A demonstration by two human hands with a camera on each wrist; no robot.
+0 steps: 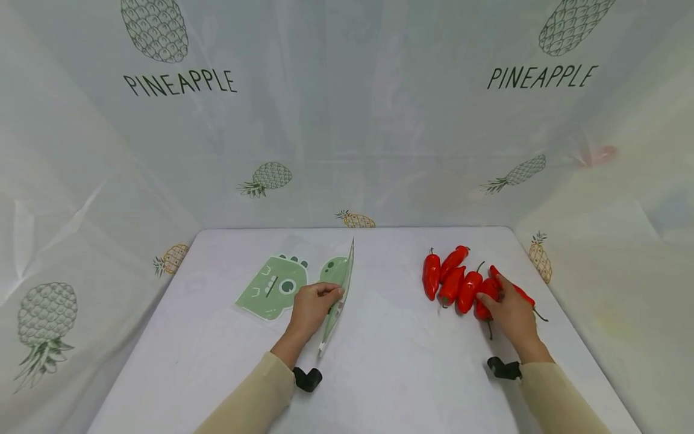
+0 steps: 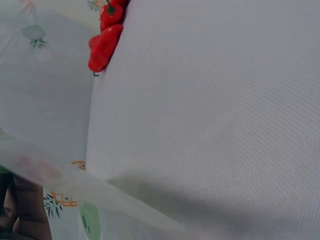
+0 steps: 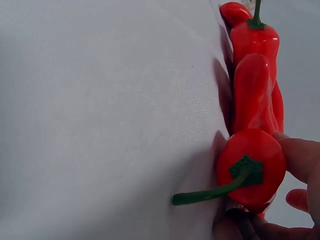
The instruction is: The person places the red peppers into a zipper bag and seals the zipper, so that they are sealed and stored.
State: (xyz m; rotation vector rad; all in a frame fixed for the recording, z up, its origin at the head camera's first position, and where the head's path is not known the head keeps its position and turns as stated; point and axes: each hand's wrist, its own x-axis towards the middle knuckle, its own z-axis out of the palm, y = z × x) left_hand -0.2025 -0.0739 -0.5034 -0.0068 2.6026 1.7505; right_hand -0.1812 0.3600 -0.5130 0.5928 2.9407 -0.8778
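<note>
My left hand (image 1: 311,307) pinches a thin plastic bag (image 1: 347,283) with a green print, which stands on edge and shows as a translucent sheet (image 2: 115,200) in the left wrist view. Beside it, a green cartoon dinosaur face (image 1: 271,286) printed on clear plastic lies flat on the table. Over on the right, my right hand (image 1: 512,313) grips a red pepper (image 1: 488,299), thumb on one side and fingers on the other. The right wrist view shows this pepper's green stem (image 3: 215,192) pointing away from the hand.
Several more red peppers (image 1: 431,275) lie close together in a row left of my right hand, and one long pepper (image 1: 523,295) lies to its right. The white table (image 1: 390,361) ends at a pineapple-printed curtain (image 1: 352,132) behind and at both sides.
</note>
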